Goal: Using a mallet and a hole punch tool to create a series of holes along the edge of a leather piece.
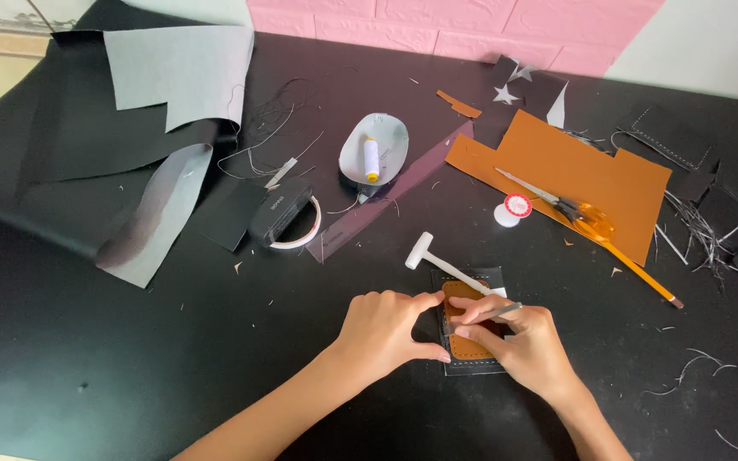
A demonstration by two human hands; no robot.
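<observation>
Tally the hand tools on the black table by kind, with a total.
White-headed mallet: 1
Orange-handled scissors: 1
Slim metal tool in the right hand: 1
Yellow pencil: 1
Clear ruler: 1
Total: 5

A small brown leather patch with stitch holes lies flat on a black piece; a thin metal tool slants across it.
</observation>
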